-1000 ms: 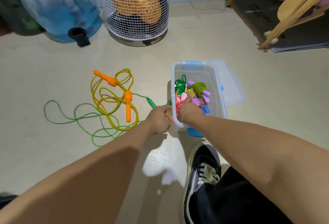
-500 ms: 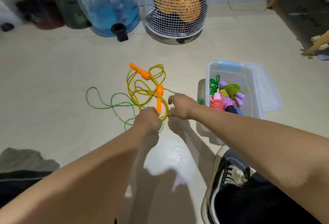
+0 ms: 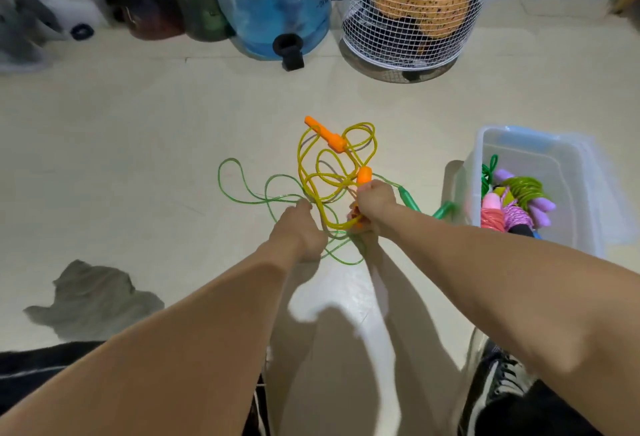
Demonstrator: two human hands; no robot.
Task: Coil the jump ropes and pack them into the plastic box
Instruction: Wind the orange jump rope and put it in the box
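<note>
On the cream floor (image 3: 138, 158), the yellow jump rope (image 3: 313, 172) is lying tangled over the green jump rope (image 3: 242, 193), left of the plastic box (image 3: 561, 172). The right hand (image 3: 372, 201) is gripping one orange handle (image 3: 363, 176). The left hand (image 3: 299, 233) is resting beside the ropes, its fingers curled; whether they are holding anything, I cannot tell.

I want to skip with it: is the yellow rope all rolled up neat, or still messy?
Still messy. The yellow rope lies in loose tangled loops on the floor, crossing the green rope; the right hand grips one orange handle.
</note>
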